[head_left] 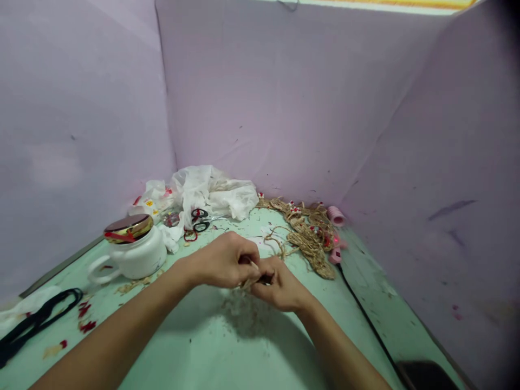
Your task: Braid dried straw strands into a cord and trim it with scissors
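Observation:
My left hand (229,261) and my right hand (280,284) meet over the middle of the table. Fingers of both are pinched together on a small tan piece (246,283) that looks like jute twine; most of it is hidden by the fingers. Just beyond my right hand, a loose strand of jute twine (280,244) trails from a heap of braided jute pieces (311,246). Small red and white bits sit on some of the braids.
A white mug (142,254) with a gold-rimmed lid stands at left. Behind it lie black-handled scissors (200,219) and white plastic bags (215,189). At right is a pink corded tool (336,254) with a red light. A dark cord (36,322) lies at front left.

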The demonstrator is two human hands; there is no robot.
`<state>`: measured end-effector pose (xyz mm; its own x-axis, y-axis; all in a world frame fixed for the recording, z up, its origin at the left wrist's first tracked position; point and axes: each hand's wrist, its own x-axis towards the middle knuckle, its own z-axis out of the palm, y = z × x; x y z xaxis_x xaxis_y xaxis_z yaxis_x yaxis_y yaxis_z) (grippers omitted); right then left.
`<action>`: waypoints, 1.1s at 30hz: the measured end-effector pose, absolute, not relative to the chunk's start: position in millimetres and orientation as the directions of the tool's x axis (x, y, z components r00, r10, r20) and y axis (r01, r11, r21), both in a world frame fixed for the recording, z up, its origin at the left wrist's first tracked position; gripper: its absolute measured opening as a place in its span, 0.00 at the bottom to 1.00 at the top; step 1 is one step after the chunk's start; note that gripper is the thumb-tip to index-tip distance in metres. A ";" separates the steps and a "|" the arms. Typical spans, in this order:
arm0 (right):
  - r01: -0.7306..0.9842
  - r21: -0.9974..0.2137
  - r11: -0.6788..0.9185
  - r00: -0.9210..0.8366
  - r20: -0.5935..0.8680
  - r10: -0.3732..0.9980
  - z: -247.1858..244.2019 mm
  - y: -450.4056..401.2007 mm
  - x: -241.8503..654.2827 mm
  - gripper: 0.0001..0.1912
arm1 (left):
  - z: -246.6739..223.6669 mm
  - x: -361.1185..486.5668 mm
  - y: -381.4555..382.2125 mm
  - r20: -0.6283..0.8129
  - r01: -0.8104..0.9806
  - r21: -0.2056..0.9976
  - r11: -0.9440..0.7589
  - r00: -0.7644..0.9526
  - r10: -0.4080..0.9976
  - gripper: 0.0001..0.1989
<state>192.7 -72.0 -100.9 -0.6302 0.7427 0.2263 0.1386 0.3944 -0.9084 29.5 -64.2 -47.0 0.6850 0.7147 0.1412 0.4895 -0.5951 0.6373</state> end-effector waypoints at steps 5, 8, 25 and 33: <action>-0.020 -0.976 0.215 -0.406 0.204 0.891 -98.8 -70.7 191.9 0.08 | -72.8 30.3 -39.0 0.031 0.104 0.988 -0.110 0.570 0.821 0.11; -0.066 -0.976 0.207 -0.178 0.216 0.960 -102.2 -65.3 190.3 0.08 | -82.4 40.2 -37.9 -0.005 0.008 1.000 0.002 0.402 0.916 0.11; -0.256 -0.966 0.038 0.160 -0.004 0.987 -107.9 -60.4 180.6 0.09 | -84.0 49.3 -52.7 0.393 0.581 0.596 -0.554 0.391 0.832 0.13; -0.319 -0.945 0.076 0.086 0.051 0.995 -108.0 -63.2 178.1 0.15 | -82.2 45.7 -47.5 0.330 0.475 0.694 -0.542 0.460 0.825 0.11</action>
